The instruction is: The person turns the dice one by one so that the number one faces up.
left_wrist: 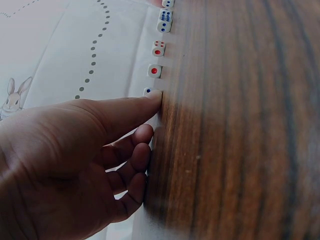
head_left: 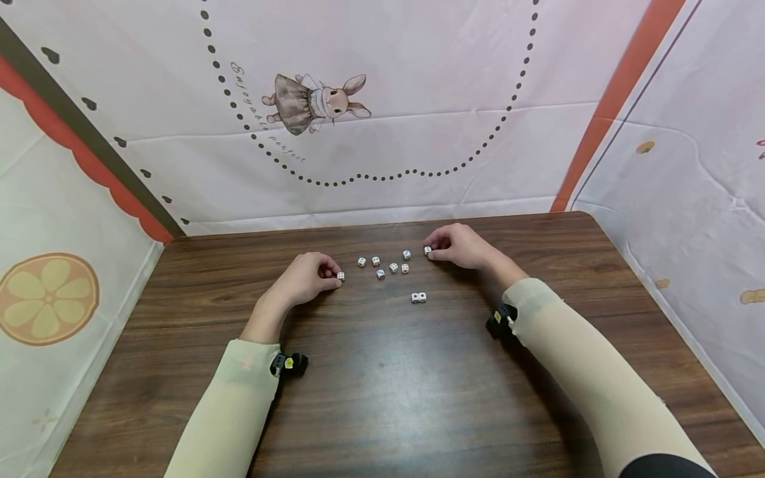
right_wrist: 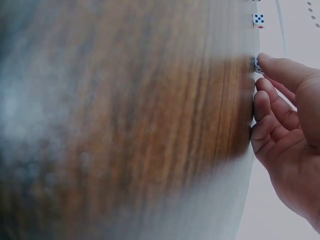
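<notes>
My left hand pinches a white die between thumb and fingers at the left end of a loose group of dice. In the left wrist view the thumb of the left hand covers part of that die. On the other side, my right hand pinches another white die at the group's right end; the right wrist view shows this die partly behind the thumb. Several loose dice lie on the table between the hands.
Two dice sit side by side, touching, nearer to me than the others. The brown wood-grain table ends at a white printed cloth behind and at both sides. Each forearm carries a small black camera.
</notes>
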The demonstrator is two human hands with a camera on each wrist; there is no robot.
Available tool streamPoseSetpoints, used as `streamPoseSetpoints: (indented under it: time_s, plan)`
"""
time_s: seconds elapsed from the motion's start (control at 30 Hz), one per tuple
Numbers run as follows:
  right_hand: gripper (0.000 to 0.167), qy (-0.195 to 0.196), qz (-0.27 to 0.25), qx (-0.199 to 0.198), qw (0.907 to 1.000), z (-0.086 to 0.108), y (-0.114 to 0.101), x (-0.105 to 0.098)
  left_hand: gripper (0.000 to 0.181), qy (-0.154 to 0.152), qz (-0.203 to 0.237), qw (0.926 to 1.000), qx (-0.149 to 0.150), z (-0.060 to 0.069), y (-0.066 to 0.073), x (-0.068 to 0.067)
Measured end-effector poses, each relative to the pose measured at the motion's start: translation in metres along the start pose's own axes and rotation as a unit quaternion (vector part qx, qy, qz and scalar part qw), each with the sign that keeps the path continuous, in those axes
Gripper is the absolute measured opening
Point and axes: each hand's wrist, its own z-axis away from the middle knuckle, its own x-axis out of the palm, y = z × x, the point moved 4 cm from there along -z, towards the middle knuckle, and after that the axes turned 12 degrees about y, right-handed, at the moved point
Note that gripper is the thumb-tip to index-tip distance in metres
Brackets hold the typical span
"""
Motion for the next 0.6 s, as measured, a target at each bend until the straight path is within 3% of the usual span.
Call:
streamPoseSetpoints:
  time_s: [0.6]
  plan:
    - [0.015, -0.001, 0.011, -0.024, 0.9996, -0.0035, -0.0049, 0.0047, 0.009, 0.001, 0.0, 1.0, 0.001, 0.0004, 0.0007, -0.0004]
